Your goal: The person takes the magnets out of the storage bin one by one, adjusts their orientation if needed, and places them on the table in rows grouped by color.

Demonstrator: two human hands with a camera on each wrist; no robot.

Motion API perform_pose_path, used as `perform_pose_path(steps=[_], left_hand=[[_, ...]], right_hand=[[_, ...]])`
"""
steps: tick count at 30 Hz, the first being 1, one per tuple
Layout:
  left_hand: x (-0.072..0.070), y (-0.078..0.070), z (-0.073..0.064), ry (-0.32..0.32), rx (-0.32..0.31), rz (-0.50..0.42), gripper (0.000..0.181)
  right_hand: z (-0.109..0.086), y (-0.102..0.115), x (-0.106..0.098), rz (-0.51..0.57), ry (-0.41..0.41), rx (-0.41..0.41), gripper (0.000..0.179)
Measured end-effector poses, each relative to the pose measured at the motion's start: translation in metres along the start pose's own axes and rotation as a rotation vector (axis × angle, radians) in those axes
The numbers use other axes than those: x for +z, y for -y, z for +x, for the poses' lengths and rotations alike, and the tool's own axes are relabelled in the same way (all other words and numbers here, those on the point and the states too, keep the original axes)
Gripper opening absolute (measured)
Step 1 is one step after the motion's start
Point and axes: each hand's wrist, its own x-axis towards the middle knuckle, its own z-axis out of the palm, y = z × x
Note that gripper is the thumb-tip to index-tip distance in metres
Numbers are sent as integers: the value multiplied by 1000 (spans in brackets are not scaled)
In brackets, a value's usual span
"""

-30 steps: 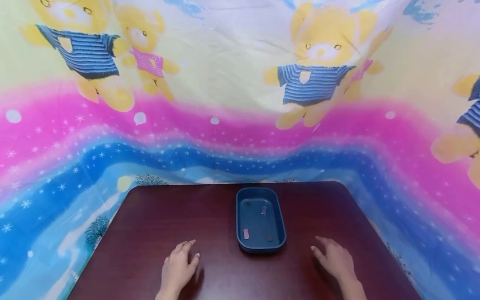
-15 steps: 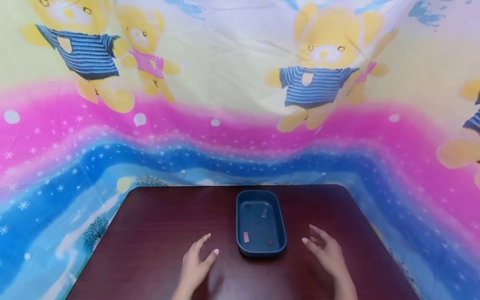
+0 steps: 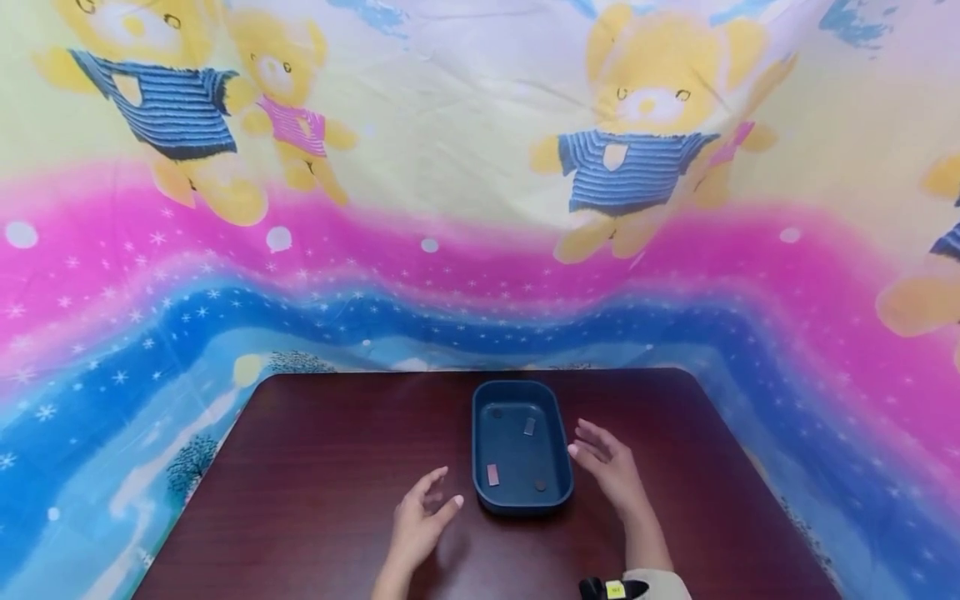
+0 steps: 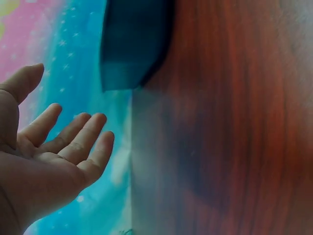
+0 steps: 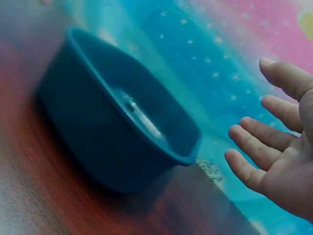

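A deep blue rectangular tray with rounded corners stands on the dark wooden table. On its floor lie a small pink rectangular piece, a small clear or greyish rectangle and two small dark round pieces, one of them the near dark disc. My left hand hovers to the left of the tray's near end, fingers spread and holding nothing. At the tray's right side my right hand has its fingertips close to the rim, also holding nothing. The right wrist view shows the tray wall beside those relaxed fingers.
The table has rounded far corners. Behind and around it hangs a cloth printed with teddy bears, snowflakes and pink and blue bands. A black strap with a yellow label sits at my right wrist, next to a light sleeve.
Both hands have moved inward and forward toward the tray, the right one farther and now near the rim. The tray and its pieces stay in place on the table.
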Motion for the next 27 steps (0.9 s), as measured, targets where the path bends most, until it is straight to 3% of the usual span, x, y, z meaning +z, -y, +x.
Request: perform_pose_path(steps=[8,15,27], left_hand=[[23,12,7,19,-24,-52,46],[38,20,8,11,-42,-23,49],[54,20,14,-18,-7,-6,40]], right_hand=[[25,-2,11,0,31,66,65],[44,2,22,14,180,151,61],[76,-5,43,-4,213,146,59]])
